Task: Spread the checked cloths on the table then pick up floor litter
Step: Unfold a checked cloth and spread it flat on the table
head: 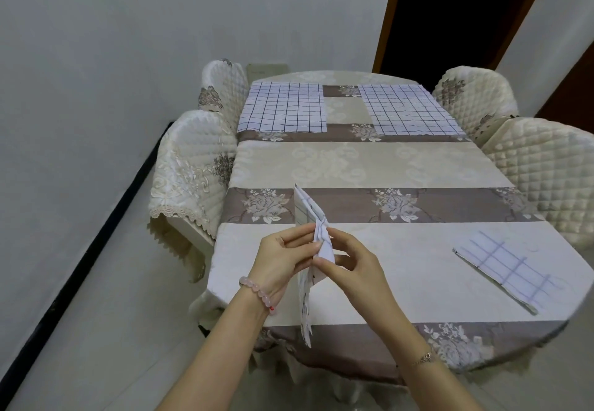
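Observation:
A folded white checked cloth (307,214) hangs upright above the near part of the table (369,166). My left hand (283,262) and my right hand (350,266) both pinch it at its middle, fingertips nearly meeting. Two checked cloths lie spread flat at the far end, one on the left (284,108) and one on the right (408,110). Another folded checked cloth (508,267) lies flat near the table's right front edge. No floor litter shows in this view.
The table wears a beige and brown flowered cover. Quilted covered chairs stand on the left (196,166) and on the right (546,169). A dark doorway (450,15) opens behind the table. Pale floor (106,314) runs along the left wall.

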`<state>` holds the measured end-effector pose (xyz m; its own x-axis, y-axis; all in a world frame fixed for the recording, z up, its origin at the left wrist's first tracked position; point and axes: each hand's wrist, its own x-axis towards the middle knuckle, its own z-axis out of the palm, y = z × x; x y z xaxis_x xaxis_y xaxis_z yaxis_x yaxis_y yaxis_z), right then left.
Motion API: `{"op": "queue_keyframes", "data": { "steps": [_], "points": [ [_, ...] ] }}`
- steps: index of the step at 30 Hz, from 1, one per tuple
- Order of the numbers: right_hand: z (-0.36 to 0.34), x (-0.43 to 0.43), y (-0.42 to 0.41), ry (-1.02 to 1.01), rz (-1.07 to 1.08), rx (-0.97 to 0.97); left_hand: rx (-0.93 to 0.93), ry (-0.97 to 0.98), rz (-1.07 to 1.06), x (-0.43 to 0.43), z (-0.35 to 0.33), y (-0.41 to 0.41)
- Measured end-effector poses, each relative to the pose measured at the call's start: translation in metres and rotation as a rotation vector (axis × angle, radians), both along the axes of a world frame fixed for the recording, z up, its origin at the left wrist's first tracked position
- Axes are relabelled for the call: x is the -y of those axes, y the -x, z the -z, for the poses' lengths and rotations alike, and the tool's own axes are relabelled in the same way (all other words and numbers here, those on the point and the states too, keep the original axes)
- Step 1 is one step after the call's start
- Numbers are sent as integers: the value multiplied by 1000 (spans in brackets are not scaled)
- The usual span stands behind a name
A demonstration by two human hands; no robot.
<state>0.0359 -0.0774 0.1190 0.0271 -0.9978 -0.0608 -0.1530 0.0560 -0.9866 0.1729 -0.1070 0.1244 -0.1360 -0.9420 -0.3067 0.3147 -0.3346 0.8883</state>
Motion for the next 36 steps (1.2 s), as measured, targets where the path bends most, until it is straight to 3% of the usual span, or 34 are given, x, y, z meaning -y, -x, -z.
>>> {"op": "queue_keyframes", "data": {
  "steps": [4, 10, 17, 22, 27, 29, 33, 36],
  "points": [
    [2, 3, 1, 2, -18, -31, 28, 21, 14, 1, -2, 2],
    [4, 15, 17, 32, 169, 105, 102, 38, -36, 7, -4, -12],
    [0, 35, 65, -114, 245, 169, 166, 74, -179, 23, -16, -66],
    [-4, 49, 92, -91, 297, 64, 261, 123, -350, 41, -19, -90],
    [2, 63, 108, -93, 225, -81, 453, 205, -371, 65, -10, -97],
    [11, 66, 108, -149, 222, -102, 539, 189, -364, 76, 7, -96],
    [42, 57, 113, -420, 174, 89, 615, 69, -441, 89, 50, -88],
    [63, 37, 115, -524, 107, 0, 595, -52, -555, 88, 74, -87]
  ]
}}
